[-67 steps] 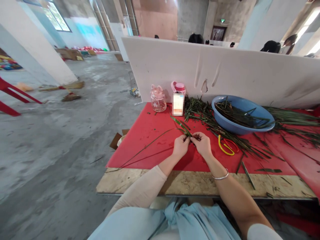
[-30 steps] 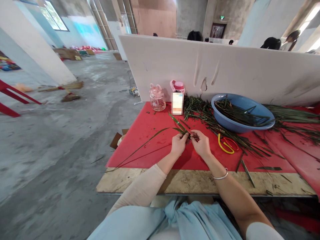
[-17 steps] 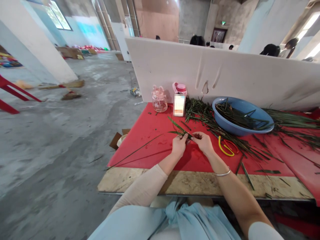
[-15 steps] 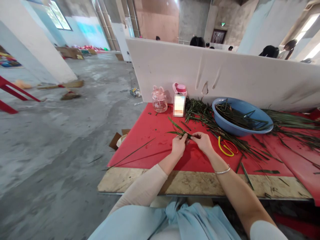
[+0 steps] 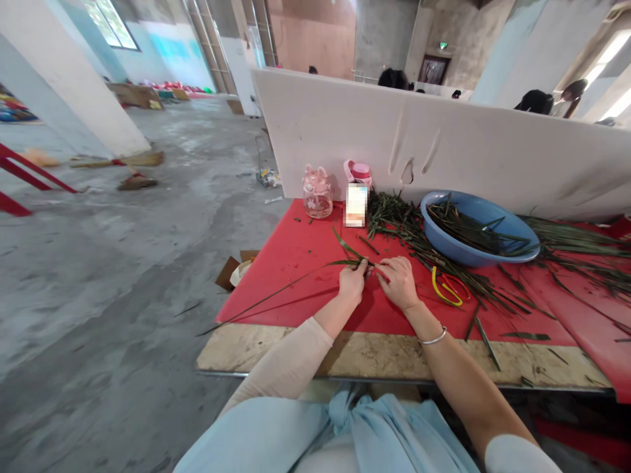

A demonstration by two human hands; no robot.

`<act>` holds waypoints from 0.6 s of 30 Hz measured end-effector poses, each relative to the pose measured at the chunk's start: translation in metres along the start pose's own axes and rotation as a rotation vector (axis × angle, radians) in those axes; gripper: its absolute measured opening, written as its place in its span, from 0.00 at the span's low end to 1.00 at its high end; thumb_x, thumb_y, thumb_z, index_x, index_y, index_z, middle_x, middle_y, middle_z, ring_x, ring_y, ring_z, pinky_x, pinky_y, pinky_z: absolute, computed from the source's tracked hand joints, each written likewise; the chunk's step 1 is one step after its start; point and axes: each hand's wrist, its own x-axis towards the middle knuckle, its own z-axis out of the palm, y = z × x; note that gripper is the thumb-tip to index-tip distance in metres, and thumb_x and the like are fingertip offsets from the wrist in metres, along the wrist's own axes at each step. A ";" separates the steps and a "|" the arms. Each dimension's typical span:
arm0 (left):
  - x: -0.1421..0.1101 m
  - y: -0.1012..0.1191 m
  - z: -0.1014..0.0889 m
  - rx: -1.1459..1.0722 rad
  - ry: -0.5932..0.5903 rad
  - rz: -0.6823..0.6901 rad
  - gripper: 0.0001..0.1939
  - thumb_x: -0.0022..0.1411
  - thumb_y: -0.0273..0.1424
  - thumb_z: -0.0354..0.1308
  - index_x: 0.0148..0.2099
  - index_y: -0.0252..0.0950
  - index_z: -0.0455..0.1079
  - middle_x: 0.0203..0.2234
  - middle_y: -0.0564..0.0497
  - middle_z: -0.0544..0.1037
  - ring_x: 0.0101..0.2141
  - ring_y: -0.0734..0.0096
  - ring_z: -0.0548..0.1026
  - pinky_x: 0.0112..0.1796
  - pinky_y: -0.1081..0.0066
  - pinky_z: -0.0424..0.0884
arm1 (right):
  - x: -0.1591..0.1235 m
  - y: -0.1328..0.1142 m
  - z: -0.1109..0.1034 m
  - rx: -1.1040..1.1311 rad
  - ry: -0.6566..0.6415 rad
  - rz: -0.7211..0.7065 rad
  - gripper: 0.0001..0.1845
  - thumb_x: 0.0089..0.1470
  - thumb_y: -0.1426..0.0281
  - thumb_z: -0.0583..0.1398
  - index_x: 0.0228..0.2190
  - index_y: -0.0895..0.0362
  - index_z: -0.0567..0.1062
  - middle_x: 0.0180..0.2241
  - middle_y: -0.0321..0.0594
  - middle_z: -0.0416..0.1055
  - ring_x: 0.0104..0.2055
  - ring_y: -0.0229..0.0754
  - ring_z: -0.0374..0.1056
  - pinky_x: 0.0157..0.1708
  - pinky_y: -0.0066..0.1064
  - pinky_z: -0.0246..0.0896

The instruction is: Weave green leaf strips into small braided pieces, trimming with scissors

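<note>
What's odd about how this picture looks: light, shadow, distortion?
Head view: far-right window glares white; a pixelated patch covers detail by the pink-capped bottle; a thin shadow on the red sheet below the long leaf strip; left pillar leans, perhaps lens distortion.

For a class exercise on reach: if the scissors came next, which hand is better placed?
Probably the right hand: the scissors lie nearer it, on its side, while the left hand pinches leaf strips.

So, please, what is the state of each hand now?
Left hand: closed, holding green leaf strips.
Right hand: curled close beside the strips; whether its grip is closed cannot be told.
</note>
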 end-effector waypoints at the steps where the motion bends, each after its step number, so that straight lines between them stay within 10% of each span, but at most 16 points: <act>1: 0.000 0.000 0.000 -0.001 -0.010 -0.003 0.15 0.45 0.37 0.68 0.29 0.31 0.71 0.20 0.52 0.75 0.24 0.76 0.72 0.31 0.73 0.68 | 0.000 0.000 0.001 -0.003 0.013 0.013 0.12 0.55 0.68 0.57 0.39 0.53 0.79 0.39 0.44 0.74 0.43 0.46 0.64 0.52 0.43 0.52; 7: -0.004 0.001 0.000 0.115 -0.067 0.021 0.15 0.48 0.39 0.65 0.28 0.31 0.71 0.21 0.50 0.75 0.24 0.74 0.72 0.30 0.73 0.68 | -0.001 0.000 0.014 0.209 0.107 0.329 0.10 0.54 0.68 0.57 0.32 0.56 0.79 0.33 0.44 0.76 0.37 0.44 0.68 0.43 0.37 0.60; 11: -0.006 0.004 -0.004 0.411 -0.233 0.272 0.12 0.49 0.38 0.65 0.30 0.32 0.75 0.25 0.50 0.77 0.28 0.72 0.72 0.34 0.72 0.68 | 0.002 0.000 0.019 0.666 0.119 0.668 0.12 0.45 0.62 0.61 0.29 0.57 0.76 0.26 0.39 0.75 0.29 0.40 0.67 0.32 0.31 0.62; 18: -0.008 0.002 -0.006 0.497 -0.268 0.366 0.12 0.52 0.38 0.61 0.32 0.34 0.77 0.26 0.49 0.78 0.29 0.70 0.72 0.34 0.72 0.67 | 0.003 -0.005 0.016 1.447 -0.150 0.819 0.20 0.32 0.59 0.69 0.26 0.58 0.74 0.26 0.39 0.74 0.31 0.40 0.70 0.36 0.32 0.64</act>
